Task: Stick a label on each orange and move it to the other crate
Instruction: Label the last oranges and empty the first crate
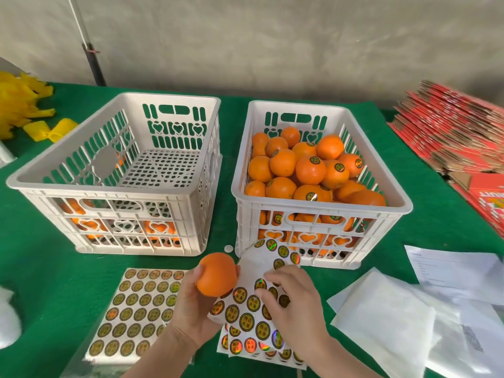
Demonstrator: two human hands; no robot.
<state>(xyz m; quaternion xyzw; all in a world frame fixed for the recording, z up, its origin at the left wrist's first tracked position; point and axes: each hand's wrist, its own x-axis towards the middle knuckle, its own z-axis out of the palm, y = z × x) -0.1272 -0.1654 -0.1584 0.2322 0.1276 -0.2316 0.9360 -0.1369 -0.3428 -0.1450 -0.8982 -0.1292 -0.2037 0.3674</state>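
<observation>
We see the left hand (191, 304) gripping an orange (216, 274) above the table, no label showing. The right hand (294, 304) pinches the label sheet (246, 320), seemingly peeling one. Next, we judge: stick it on, then into the right crate (327, 210).

Left crate (95, 190) seemingly roomy; right crate (321, 206) heaped.

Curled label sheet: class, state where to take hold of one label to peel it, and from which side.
Probably pinch the rim of a label, from above with the right hand: labels lie flat on the curled sheet, so only a lifted edge offers hold.
</observation>
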